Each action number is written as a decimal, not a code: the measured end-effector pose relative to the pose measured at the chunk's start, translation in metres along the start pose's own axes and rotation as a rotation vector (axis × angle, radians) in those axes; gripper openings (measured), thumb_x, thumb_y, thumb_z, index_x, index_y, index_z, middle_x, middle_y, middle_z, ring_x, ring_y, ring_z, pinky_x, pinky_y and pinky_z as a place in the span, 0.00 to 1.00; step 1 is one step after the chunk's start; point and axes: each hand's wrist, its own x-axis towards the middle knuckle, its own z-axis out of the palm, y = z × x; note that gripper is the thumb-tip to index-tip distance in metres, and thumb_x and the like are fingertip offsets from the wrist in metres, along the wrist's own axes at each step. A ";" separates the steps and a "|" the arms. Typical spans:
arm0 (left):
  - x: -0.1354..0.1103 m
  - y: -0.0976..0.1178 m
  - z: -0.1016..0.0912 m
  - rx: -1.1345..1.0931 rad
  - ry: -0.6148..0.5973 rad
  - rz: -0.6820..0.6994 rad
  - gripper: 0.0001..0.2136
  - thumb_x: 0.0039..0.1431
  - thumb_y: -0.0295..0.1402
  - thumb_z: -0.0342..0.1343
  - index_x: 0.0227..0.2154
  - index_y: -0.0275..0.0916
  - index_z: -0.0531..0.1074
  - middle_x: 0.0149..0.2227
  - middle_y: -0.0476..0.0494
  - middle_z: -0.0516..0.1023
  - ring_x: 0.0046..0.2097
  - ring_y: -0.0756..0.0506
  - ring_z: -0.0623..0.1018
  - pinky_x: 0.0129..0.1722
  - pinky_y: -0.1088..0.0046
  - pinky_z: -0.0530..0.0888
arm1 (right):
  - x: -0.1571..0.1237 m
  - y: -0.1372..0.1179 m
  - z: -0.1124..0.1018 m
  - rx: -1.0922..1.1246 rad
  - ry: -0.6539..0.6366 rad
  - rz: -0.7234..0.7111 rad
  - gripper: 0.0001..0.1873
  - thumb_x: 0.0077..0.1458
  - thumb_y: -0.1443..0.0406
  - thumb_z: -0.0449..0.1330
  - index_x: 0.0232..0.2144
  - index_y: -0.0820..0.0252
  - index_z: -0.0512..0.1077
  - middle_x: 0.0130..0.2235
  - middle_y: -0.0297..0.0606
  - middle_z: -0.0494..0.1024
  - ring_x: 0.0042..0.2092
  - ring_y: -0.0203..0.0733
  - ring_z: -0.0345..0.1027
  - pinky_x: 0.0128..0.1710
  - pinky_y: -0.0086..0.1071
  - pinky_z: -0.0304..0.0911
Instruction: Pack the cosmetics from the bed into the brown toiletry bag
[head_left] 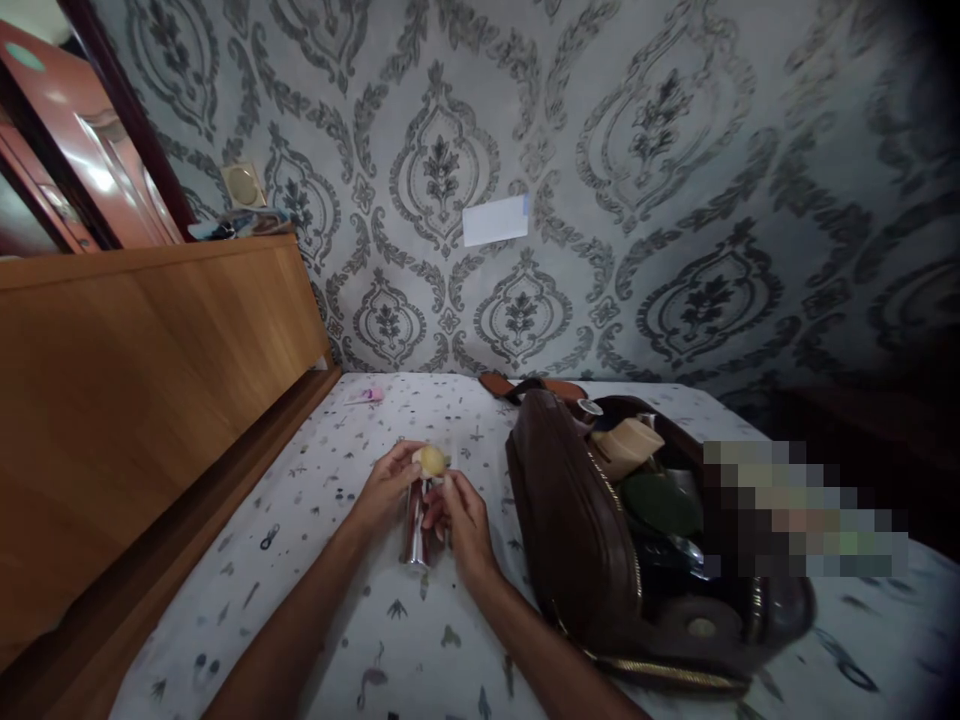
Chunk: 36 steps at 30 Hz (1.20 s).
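Observation:
Above the middle of the bed, my left hand has its fingers closed on a small round thing with a yellow top and a paler side. My right hand comes in from the right, its thumb and forefinger pinched at the near right edge of that round thing; what they hold is hidden. A shiny silver cylinder shows just below, between the two hands. Its upper end is covered by my fingers, so I cannot tell whether it joins the round thing.
On the right, a brown zippered bag gapes, holding a beige item and a dark green one. Behind it lies a brown sandal. A small pink packet is at the back left, beside a wooden board.

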 end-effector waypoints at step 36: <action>-0.010 0.024 -0.004 0.885 -0.191 0.263 0.15 0.59 0.41 0.56 0.46 0.39 0.73 0.43 0.42 0.74 0.46 0.41 0.72 0.49 0.66 0.66 | -0.001 0.000 0.002 0.237 -0.032 0.075 0.23 0.45 0.46 0.67 0.29 0.59 0.69 0.22 0.30 0.73 0.19 0.32 0.65 0.15 0.23 0.49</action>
